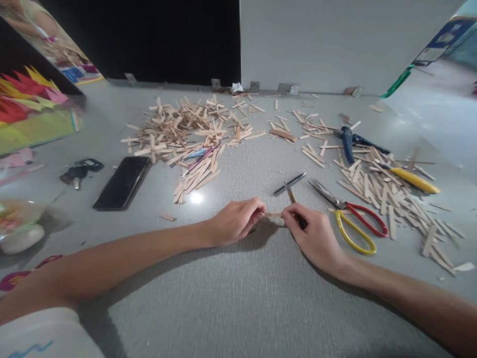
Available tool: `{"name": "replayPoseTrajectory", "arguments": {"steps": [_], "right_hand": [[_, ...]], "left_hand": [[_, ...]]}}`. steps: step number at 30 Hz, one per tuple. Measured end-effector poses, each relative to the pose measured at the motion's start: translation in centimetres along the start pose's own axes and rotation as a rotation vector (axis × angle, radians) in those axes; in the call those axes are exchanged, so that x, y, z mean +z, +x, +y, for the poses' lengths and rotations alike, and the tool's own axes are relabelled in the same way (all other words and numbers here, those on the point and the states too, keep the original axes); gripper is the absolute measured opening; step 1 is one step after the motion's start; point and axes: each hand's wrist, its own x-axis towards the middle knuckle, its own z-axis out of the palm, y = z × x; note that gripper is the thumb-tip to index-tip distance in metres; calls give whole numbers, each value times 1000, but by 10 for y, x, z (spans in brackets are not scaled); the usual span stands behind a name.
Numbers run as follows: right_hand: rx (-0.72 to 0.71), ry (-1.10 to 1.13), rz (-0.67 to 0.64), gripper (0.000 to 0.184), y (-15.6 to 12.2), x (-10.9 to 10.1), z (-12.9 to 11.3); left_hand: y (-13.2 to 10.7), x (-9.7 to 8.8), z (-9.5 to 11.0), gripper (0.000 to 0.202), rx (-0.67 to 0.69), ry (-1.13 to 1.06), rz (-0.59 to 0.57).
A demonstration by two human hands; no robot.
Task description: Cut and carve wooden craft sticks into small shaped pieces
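Observation:
My left hand (234,219) is closed in a pinch on one end of a short wooden stick (274,215) just above the grey table (238,298). My right hand (313,233) pinches the stick's other end and also grips a thin blade-like tool (291,195) that points up and away from me. A dark pen (289,183) lies just beyond the hands. Scissors with red and yellow handles (354,221) lie to the right of my right hand.
A large pile of wooden sticks (186,132) covers the far middle; more sticks (391,194) lie at right with blue pliers (348,141) and a yellow-handled tool (413,180). A black phone (122,182) and keys (80,171) rest at left. Coloured paper (26,104) sits far left.

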Motion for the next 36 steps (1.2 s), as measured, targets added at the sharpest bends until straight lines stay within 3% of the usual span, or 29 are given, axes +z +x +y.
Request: {"name": "replayPoseTrajectory", "arguments": {"steps": [5, 8, 10, 13, 17, 24, 36], "right_hand": [[-105, -97, 55, 17, 7, -1, 8], [-189, -197, 188, 43, 5, 0, 15], [-307, -293, 196, 52, 3, 0, 20], [-532, -464, 131, 46, 2, 0, 26], [-657, -570, 99, 51, 0, 0, 31], [-649, -571, 20, 59, -3, 0, 37], [-656, -634, 75, 74, -5, 1, 38]], "left_hand": [[4, -3, 2, 23, -105, -95, -89], [9, -7, 6, 22, -310, -245, -59], [12, -9, 9, 24, -453, -427, -25], [15, -10, 13, 34, -569, -703, -11], [17, -8, 13, 44, -603, -826, -33], [15, -9, 12, 43, -601, -801, -34], [16, -9, 9, 45, -588, -750, -36]]}}
